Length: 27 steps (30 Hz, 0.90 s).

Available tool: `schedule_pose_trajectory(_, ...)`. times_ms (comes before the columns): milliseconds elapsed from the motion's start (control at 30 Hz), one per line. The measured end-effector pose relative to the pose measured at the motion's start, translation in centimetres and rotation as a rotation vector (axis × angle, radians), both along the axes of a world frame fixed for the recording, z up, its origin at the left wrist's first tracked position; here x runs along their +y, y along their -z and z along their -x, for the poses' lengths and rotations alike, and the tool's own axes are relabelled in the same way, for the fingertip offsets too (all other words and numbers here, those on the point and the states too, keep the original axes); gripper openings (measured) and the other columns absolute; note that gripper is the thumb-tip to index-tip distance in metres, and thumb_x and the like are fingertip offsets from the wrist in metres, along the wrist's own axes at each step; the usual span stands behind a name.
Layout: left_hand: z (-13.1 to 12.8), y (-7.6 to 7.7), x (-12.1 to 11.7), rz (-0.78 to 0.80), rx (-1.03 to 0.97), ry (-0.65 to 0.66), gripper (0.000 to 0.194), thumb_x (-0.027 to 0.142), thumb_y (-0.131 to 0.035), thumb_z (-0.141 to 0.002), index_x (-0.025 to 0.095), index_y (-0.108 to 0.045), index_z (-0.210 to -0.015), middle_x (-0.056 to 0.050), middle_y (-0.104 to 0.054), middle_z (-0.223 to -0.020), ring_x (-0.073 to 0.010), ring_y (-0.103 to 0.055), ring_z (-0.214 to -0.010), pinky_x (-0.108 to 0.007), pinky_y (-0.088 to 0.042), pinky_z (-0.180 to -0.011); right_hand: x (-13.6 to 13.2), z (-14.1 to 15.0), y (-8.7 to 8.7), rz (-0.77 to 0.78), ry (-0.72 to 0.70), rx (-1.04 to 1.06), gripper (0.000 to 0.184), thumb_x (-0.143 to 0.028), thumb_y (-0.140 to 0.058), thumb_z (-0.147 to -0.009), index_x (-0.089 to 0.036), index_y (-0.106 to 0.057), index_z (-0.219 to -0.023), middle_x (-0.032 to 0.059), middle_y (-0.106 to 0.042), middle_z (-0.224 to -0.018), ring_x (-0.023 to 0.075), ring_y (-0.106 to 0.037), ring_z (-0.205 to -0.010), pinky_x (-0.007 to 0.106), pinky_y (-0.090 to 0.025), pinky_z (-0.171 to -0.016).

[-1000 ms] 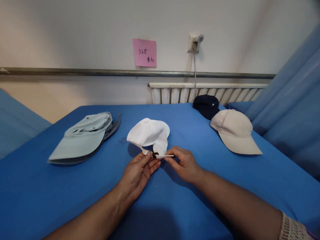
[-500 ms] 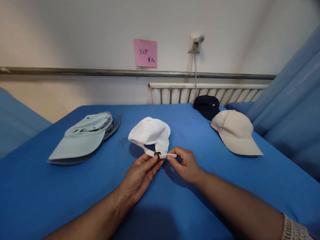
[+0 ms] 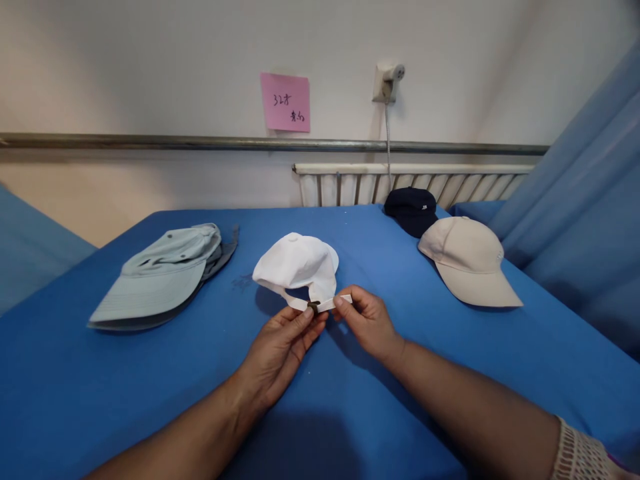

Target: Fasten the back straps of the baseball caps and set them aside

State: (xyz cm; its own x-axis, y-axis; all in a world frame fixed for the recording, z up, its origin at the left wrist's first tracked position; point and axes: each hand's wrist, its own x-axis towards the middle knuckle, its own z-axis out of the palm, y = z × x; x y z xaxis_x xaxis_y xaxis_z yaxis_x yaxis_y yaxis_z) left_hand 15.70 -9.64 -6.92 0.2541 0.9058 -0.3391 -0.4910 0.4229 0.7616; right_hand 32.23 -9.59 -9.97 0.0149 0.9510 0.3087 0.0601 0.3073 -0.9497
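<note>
I have the fingers of the left hand (image 3: 280, 350) clamped on the white strap (image 3: 326, 305) at its buckle (image 3: 313, 307), those of the right hand (image 3: 369, 323) pinching its end. Just beyond is the white cap (image 3: 299, 263), left of the beige cap (image 3: 465, 247); the navy cap (image 3: 410, 208) lies farther.

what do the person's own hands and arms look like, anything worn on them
The left hand and right hand are bare, with no gloves or watch to be seen. On the right arm, a cream, openwork knit sleeve shows near the picture's corner, with a bit of purple beside it. No sleeve shows on the left forearm.
</note>
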Motion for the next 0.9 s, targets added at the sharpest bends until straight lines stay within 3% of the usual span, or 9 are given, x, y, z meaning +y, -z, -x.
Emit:
schedule_pose_trajectory(133, 0.0, 0.3, 0.1, 0.000, 0.009, -0.014, 0.008, 0.010, -0.074, -0.081, 0.013, -0.071, -0.088, -0.005, -0.073, -0.090, -0.0130, -0.070, -0.083, -0.023, -0.059, -0.082, 0.0, 0.1, 0.0, 0.003, -0.027, 0.021, 0.022, -0.040, -0.060, -0.087, -0.019, -0.062, -0.081, -0.0003, -0.064, -0.070, 0.0140, -0.058, -0.065, 0.026, -0.046, -0.064)
schedule_pose_trajectory(333, 0.1, 0.5, 0.2, -0.017, -0.016, -0.003, 0.005, 0.011, -0.074, -0.081, 0.012, -0.071, -0.085, -0.005, -0.071, -0.087, -0.0125, -0.069, -0.083, -0.023, -0.059, -0.082, 0.0, 0.3, -0.4, -0.149, 0.030, -0.131, 0.013, -0.030, -0.064, -0.084, -0.021, -0.063, -0.075, 0.0003, -0.065, -0.077, 0.0153, -0.060, -0.073, 0.027, -0.047, -0.071)
schedule_pose_trajectory(500, -0.1, 0.1, 0.1, -0.012, -0.021, 0.026, 0.013, 0.017, -0.075, -0.083, 0.012, -0.072, -0.094, -0.006, -0.072, -0.092, -0.0129, -0.068, -0.084, -0.024, -0.059, -0.081, -0.2, 0.5, -0.5, -0.071, 0.000, -0.125, 0.011, -0.029, -0.063, -0.084, -0.020, -0.064, -0.079, -0.0008, -0.066, -0.073, 0.0141, -0.059, -0.067, 0.026, -0.045, -0.065)
schedule_pose_trajectory(900, -0.3, 0.3, 0.3, 0.014, 0.000, 0.020, 0.009, 0.016, -0.077, -0.079, 0.009, -0.074, -0.083, -0.006, -0.073, -0.082, -0.0125, -0.068, -0.076, -0.023, -0.059, -0.079, 0.2, 1.1, 0.2, 0.131, -0.050, 0.083, 0.020, -0.037, -0.064, -0.080, -0.019, -0.059, -0.073, -0.0024, -0.060, -0.065, 0.0124, -0.053, -0.060, 0.025, -0.041, -0.059)
